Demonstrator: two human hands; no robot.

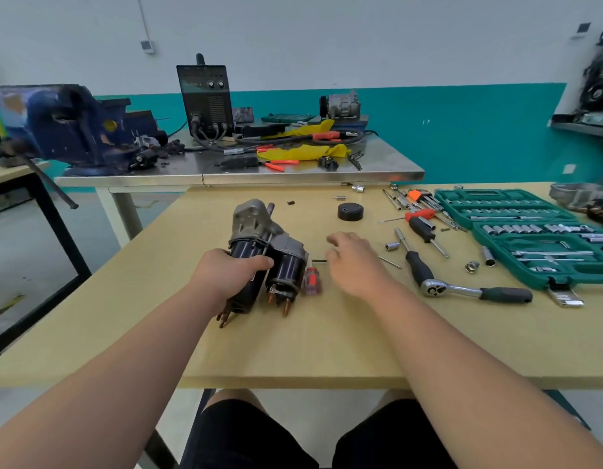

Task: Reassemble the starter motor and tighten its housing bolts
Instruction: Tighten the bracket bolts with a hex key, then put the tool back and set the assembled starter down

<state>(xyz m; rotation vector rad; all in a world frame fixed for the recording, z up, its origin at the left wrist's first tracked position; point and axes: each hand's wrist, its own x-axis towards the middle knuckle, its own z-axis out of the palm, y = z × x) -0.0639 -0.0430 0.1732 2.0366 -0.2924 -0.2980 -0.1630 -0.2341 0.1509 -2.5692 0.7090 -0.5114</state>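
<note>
As the left hand (225, 272) clamped its fingers and thumb around the black cylindrical body of the starter motor (259, 245), the unit lay on its side on the pale wooden table (293, 350). Its grey cast nose pointed away from the grip, and its copper terminals (286, 308) jutted back toward the person, just past the heel of the holding hand. Immediately to the right of the grip, a small screwdriver (312, 281) with a clear-and-orange handle lay beside the motor's second, shorter cylinder. The right hand (354, 262) hovered palm down near the grip's right side, fingers relaxed and slightly spread, closed on nothing. A thin dark rod (319, 260) showed between it and the motor, and whether the fingertips touched it could not be told. Beyond that hand, farther from the grip, sat a black round cap (350, 211). Well to the right of both hands were a loose socket (392, 246), a black-handled extension driver (417, 262), a red-and-black screwdriver (423, 225), a ratchet (476, 292) and an open green socket case (523, 275). Far behind the grip, on a steel bench (378, 160), stood a blue vise (73, 130) and a dark welding unit (207, 96).
</note>
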